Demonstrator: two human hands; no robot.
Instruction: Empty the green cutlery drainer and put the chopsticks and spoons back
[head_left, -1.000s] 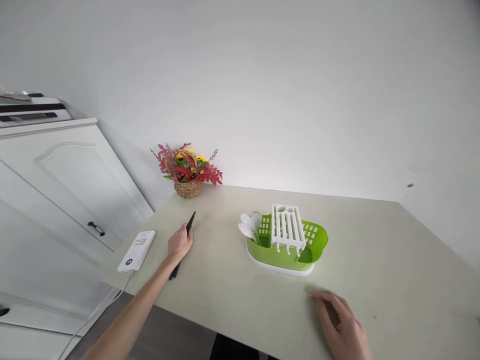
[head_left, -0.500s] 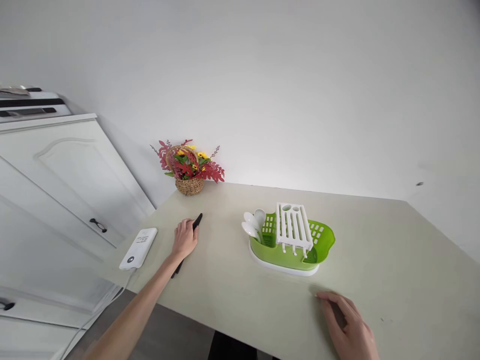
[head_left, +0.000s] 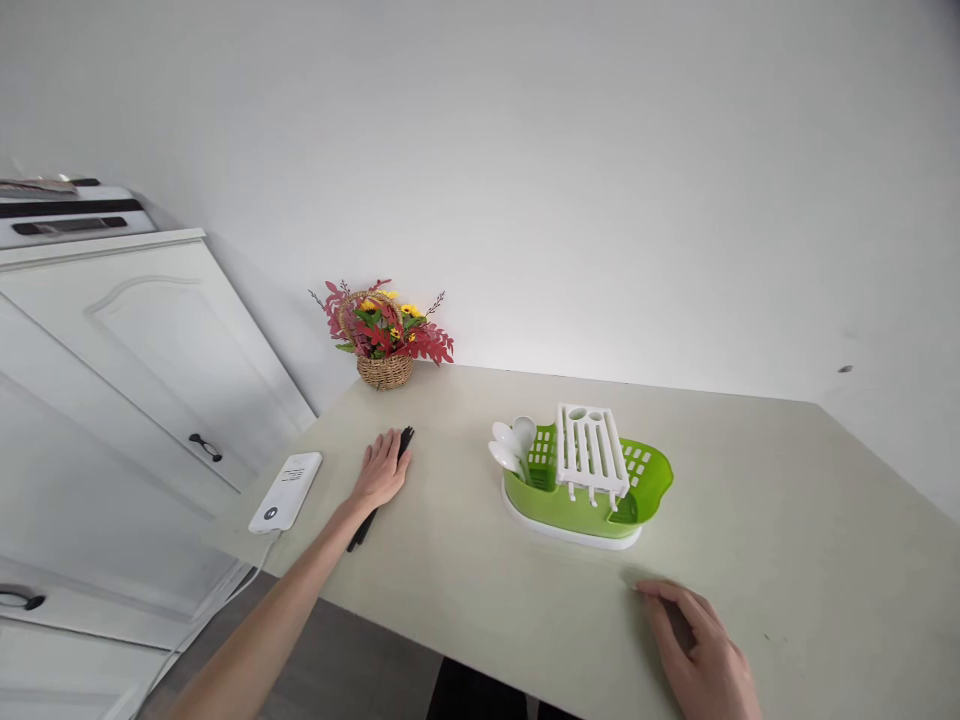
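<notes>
Black chopsticks (head_left: 364,530) lie slantwise on the left part of the table. Over them is my left hand (head_left: 381,472), its thumb on their right side and its fingers on the left; the palm hides their middle. My right hand (head_left: 701,645) rests near the front of the table, thumb and forefinger tips together, with nothing visible in them. Beyond it stands a green utensil drainer (head_left: 555,510) on a white base. White spoons (head_left: 506,440) lean in its left end. A white slotted rack (head_left: 592,455) with small hooks sits across its middle.
A wicker basket (head_left: 385,373) of artificial flowers stands against the wall at the back left. A white power bank (head_left: 289,490) with a cable lies near the table's left edge. White cabinets (head_left: 150,400) stand beside the table.
My left hand has shifted slightly over the chopsticks, and its fingers look straighter. More of the chopsticks' separate far tips shows. The view has turned slightly left; my right hand keeps its pose.
</notes>
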